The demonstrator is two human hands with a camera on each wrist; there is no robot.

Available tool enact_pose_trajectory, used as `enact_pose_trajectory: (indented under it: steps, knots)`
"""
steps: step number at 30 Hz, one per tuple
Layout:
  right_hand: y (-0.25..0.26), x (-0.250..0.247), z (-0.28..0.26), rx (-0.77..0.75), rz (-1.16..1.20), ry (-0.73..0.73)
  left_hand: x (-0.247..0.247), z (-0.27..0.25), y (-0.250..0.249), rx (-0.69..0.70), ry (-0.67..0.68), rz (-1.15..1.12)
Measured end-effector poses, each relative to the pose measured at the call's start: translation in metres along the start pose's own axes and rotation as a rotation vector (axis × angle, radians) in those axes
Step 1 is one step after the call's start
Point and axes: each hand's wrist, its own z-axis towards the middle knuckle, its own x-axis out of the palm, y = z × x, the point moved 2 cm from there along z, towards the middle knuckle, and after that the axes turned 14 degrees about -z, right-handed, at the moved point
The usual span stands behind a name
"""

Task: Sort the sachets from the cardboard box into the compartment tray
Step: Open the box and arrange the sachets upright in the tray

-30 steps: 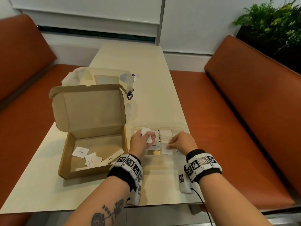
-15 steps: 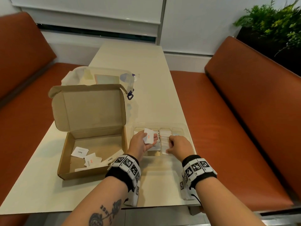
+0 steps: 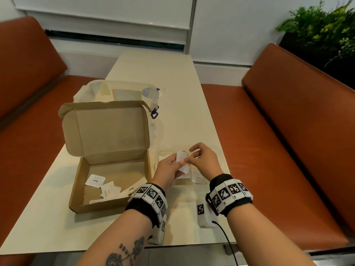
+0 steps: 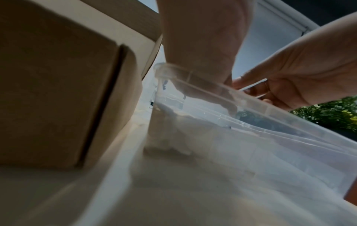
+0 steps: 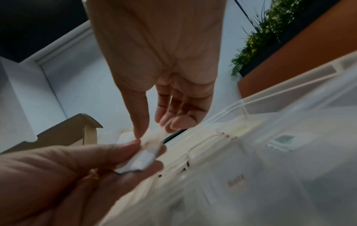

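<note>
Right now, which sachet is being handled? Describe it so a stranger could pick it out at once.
Start at the open cardboard box; just right of it sits the clear compartment tray. Above the tray, the left hand pinches a small white sachet, the right hand touching it. Unlike the others, it is lifted, not lying flat.

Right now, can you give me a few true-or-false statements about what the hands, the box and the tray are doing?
1. The box lid stands open. True.
2. The box is empty. False: several sachets lie in it.
3. The left hand holds sachets over the tray. True.
4. The right hand rests flat on the table. False: its fingers are at the sachets the left hand holds.
5. The tray sits left of the box. False: it sits to its right.
</note>
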Motion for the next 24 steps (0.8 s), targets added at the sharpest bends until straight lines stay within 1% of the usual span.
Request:
enact_pose_trajectory:
  steps: [4,7,10,13,15,17,19,22,24]
  knots:
    - [-0.004,0.003,0.000,0.060,0.095,0.047,-0.001,0.000,-0.001,0.018,-0.017,-0.033]
    - [-0.008,0.003,-0.001,0.076,0.192,0.076,-0.001,0.000,-0.001,0.016,-0.046,-0.073]
    - [-0.014,-0.001,-0.004,0.115,0.322,0.004,0.000,-0.001,-0.002,0.004,-0.082,-0.086]
    - [-0.019,-0.003,-0.007,0.159,0.482,-0.075,0.002,-0.001,-0.001,-0.002,-0.063,-0.018]
    - [-0.023,-0.002,-0.011,0.167,0.531,-0.083,0.003,-0.001,-0.001,0.018,-0.048,0.015]
    - [-0.025,0.000,-0.014,0.159,0.522,-0.061,0.004,-0.001,-0.002,0.046,-0.063,0.029]
    - [-0.027,0.001,-0.017,0.137,0.452,-0.012,0.004,-0.001,-0.003,0.066,-0.081,0.077]
    - [-0.028,0.000,-0.020,0.064,0.224,0.019,0.006,0.000,-0.005,0.111,-0.071,0.308]
    - [-0.027,-0.003,-0.020,0.021,0.180,0.014,0.010,0.000,-0.007,0.156,-0.059,0.397]
